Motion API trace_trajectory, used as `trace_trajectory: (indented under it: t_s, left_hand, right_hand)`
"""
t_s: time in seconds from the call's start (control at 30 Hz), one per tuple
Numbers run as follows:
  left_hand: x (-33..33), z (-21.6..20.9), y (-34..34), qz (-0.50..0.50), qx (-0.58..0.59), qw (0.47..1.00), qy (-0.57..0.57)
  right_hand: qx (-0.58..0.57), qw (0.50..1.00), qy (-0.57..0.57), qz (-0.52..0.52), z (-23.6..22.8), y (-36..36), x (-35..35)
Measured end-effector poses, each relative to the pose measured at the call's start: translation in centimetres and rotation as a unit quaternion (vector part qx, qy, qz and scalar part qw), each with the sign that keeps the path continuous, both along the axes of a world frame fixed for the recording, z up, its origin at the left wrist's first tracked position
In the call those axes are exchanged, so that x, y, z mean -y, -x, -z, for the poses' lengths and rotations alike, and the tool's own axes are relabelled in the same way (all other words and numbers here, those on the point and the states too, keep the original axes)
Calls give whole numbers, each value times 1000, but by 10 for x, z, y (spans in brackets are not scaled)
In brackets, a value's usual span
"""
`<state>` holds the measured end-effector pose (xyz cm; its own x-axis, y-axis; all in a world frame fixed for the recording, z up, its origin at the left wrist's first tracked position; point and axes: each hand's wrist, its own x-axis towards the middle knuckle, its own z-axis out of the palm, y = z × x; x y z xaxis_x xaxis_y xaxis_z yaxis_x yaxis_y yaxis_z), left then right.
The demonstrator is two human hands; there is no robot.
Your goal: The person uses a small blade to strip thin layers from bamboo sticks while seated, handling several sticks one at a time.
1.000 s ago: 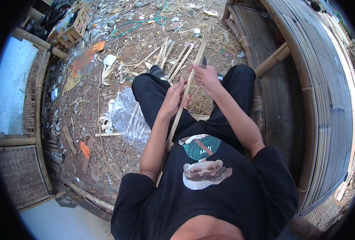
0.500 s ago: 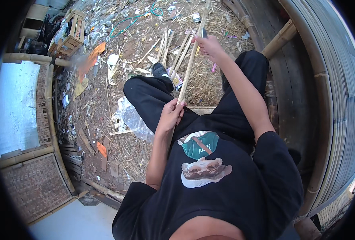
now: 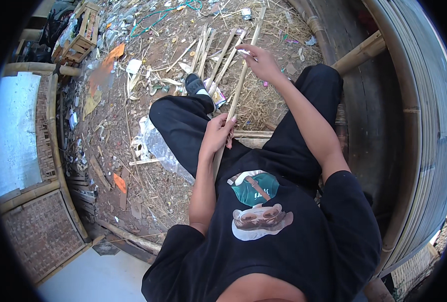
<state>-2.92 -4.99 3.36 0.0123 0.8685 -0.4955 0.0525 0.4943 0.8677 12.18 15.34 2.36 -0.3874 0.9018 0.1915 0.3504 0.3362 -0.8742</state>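
A long pale bamboo strip (image 3: 240, 84) slants from my lap up and away across the littered ground. My left hand (image 3: 217, 133) is closed round its near part, just above my thighs. Farther up, my right hand (image 3: 265, 63) is closed beside the strip, its fingers curled over the edge. A knife (image 3: 243, 51) shows only as a bright sliver at those fingers; its handle is hidden in the fist. Beyond my shoe, several more bamboo strips (image 3: 225, 59) lie side by side on the ground.
A wooden crate (image 3: 84, 31) stands far left, near a woven bamboo panel (image 3: 45, 234). Clear plastic sheeting (image 3: 164, 153) lies beside my left leg. Bamboo poles (image 3: 411, 121) run along the right side. Shavings, orange scraps (image 3: 119, 183) and a green cord (image 3: 158, 22) litter the ground.
My right hand has turned and shifted slightly nearer; the dark blade that stood upright above it now shows as a thin bright sliver. My left hand keeps hold of the strip.
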Motion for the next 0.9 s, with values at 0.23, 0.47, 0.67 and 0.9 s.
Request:
trace_trajectory:
  t_s: [0.23,0.47,0.67,0.9]
  left_hand:
    - [-4,16,-2,-40,41,998,2]
    - [-8,19,-4,-46,65,997,0]
    - [-10,17,-4,-55,97,994,10]
    - [-14,14,-9,-66,104,992,14]
  right_hand:
    - [-6,999,18,-39,27,16,-3]
    - [34,986,139,-88,14,4,2]
    - [80,990,69,-94,24,-2,3]
    - [51,997,-42,-35,39,1,-2]
